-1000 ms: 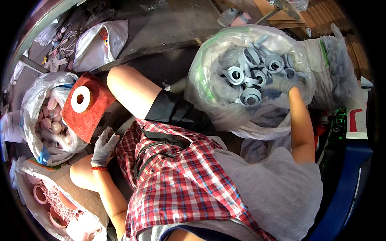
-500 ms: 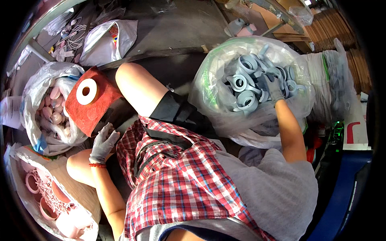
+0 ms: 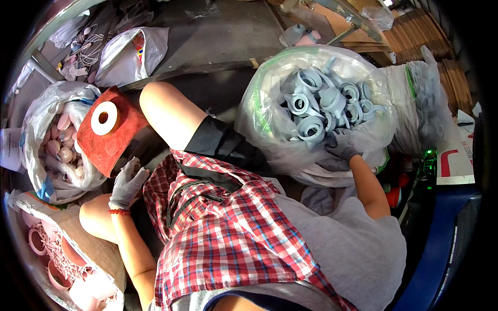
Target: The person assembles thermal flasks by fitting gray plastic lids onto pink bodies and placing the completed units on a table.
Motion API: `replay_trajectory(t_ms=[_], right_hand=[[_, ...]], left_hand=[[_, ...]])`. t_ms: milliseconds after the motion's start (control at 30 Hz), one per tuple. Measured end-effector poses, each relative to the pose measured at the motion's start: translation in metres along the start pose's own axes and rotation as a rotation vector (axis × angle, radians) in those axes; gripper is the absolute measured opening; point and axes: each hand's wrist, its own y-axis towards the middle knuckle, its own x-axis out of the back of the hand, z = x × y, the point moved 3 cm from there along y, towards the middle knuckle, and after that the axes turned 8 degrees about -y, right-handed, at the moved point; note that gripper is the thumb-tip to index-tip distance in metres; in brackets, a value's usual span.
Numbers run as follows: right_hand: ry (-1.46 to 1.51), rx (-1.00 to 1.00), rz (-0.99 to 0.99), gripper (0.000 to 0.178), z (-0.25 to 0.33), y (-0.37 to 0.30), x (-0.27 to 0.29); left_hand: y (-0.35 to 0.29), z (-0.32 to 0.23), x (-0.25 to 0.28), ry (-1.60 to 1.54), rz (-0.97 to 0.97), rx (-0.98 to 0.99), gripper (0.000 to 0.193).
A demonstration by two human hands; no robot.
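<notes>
My right hand (image 3: 341, 145), in a grey glove, rests at the near inner side of a big clear plastic bag (image 3: 259, 93). Its fingers are slightly bent and apart, with nothing visible in them, just short of the heaped grey-blue plastic parts (image 3: 311, 129), which have round openings and spouts. My left hand (image 3: 128, 184), gloved in pale grey, hovers over my left thigh with loosely spread fingers and holds nothing. Just beyond it lies a red cloth (image 3: 104, 152), bearing a cream-white ring-shaped roll (image 3: 97, 122).
On the left stand a white bag (image 3: 33, 129) of pink rounded parts (image 3: 65, 135) and a sack (image 3: 104, 249) with pink cups and shreds. A white bag (image 3: 122, 65) lies beyond. Stacked cardboard (image 3: 420, 36) is at the far right, near a blue metal frame (image 3: 441, 228).
My right hand has drawn back from the middle of the grey-blue parts to the bag's near side. My left hand stays almost where it was. The whole view has shifted slightly.
</notes>
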Motion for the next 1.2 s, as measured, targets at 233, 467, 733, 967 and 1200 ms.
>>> replay_trajectory(t_ms=[233,467,733,967,1200], right_hand=[[0.167,0.086,0.508,0.078,0.004,-0.024,0.031],[0.502,0.114,1.215,0.077,0.093,-0.108,0.007],[0.507,0.353,0.904,0.063,0.152,-0.133,-0.174],[0.678,0.152,0.643,0.058,0.157,-0.09,-0.239],[0.557,0.357,0.786,0.055,0.192,-0.072,-0.186]], left_hand=[[0.0,-0.003,-0.002,0.115,0.013,-0.092,0.052],[-0.002,-0.002,-0.006,-0.058,0.005,-0.056,0.05],[-0.003,0.005,-0.007,-0.186,0.007,0.227,0.042],[0.025,0.072,0.012,0.451,0.247,-0.224,0.024],[0.019,0.054,0.01,0.8,0.272,-0.666,0.016]])
